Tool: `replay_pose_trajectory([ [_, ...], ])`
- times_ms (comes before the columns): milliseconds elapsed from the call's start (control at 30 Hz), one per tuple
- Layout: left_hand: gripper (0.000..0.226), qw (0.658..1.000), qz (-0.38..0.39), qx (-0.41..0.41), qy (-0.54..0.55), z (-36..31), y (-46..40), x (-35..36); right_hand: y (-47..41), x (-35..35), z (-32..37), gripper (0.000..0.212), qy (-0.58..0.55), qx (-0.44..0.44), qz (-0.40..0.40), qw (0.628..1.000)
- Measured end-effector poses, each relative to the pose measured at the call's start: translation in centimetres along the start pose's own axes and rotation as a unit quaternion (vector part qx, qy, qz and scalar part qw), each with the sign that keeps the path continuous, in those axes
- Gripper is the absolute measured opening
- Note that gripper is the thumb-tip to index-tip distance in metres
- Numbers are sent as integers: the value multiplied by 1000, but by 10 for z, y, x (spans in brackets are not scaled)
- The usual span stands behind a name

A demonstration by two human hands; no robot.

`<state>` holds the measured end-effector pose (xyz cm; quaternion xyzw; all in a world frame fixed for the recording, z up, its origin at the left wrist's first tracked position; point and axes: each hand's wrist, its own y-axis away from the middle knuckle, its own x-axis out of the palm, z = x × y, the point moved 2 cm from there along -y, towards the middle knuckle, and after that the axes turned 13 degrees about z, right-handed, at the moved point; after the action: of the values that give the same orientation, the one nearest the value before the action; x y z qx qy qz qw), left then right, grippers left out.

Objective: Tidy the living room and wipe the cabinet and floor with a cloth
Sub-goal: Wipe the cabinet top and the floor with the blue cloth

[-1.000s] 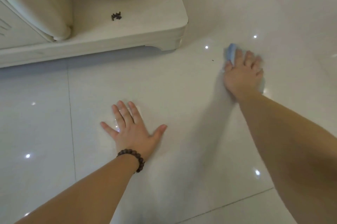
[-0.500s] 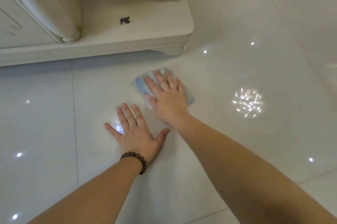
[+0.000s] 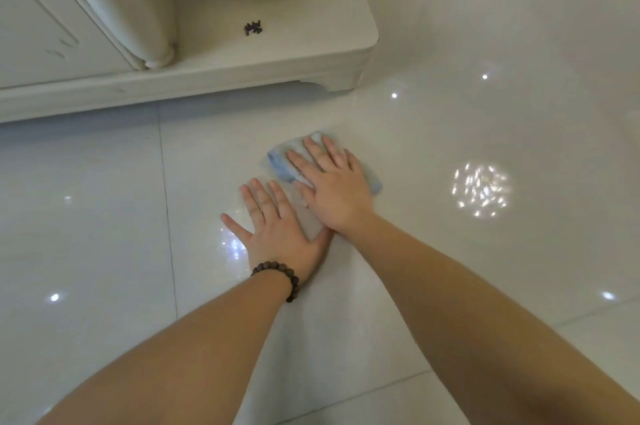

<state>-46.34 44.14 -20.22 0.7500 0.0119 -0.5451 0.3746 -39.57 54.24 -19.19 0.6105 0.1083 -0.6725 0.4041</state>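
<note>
Right hand (image 3: 334,187) flat, fingers straight, pressing cloth (image 3: 281,164) on floor (image 3: 450,268) near cabinet (image 3: 214,78). Left hand (image 3: 277,227) flat, spread, bracing, holding nothing. Risk: glossy tile, palm may slip; the hands may collide.

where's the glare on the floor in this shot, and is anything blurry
Head view: the glossy floor shows a sparkly patch of reflected light beside the right hand, more glare at the left hand, and scattered pinpoint reflections; the cloth looks slightly soft, and cabinet edges bow from wide-angle distortion.
</note>
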Motion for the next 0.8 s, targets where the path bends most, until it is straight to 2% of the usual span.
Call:
replay_pose_trajectory([
  [33,116,1000,-2,0,-2,1,-1,1,11,0,-19,54,-6,15,-17,1000],
  [100,119,1000,-2,-1,-1,1,-2,2,51,7,-84,59,-19,163,-69,984],
  [133,120,1000,-4,-1,-1,0,-2,2,78,10,-119,62,-29,244,-91,965],
  [200,120,1000,-8,2,-1,-1,-1,1,130,11,-174,60,-72,373,-86,921],
  [300,119,1000,0,1,-3,0,1,2,151,18,-168,58,-131,455,-70,878],
  [333,117,1000,5,3,2,-1,2,1,147,24,-144,58,-120,446,-61,885],
  [367,113,1000,10,6,13,-1,3,-1,142,32,-110,59,-101,400,-47,910],
  [433,103,999,19,16,45,0,4,-6,136,53,-29,68,-44,217,-27,975],
  [467,98,998,28,26,56,3,6,-10,142,64,4,67,-21,123,-3,992],
  [533,93,996,36,56,63,16,14,-13,159,64,11,61,-14,-6,25,1000],
  [567,95,995,37,67,63,24,21,-13,169,56,-11,60,-16,0,14,1000],
  [633,102,995,38,71,64,37,41,-7,200,57,-95,64,-17,157,-38,987],
  [700,108,996,35,64,56,42,71,6,244,54,-183,70,-56,335,-53,939],
  [733,112,996,35,58,54,41,88,15,262,50,-206,69,-92,389,-60,914],
  [800,120,997,38,36,48,38,125,36,271,48,-203,57,-151,470,-89,865],
])
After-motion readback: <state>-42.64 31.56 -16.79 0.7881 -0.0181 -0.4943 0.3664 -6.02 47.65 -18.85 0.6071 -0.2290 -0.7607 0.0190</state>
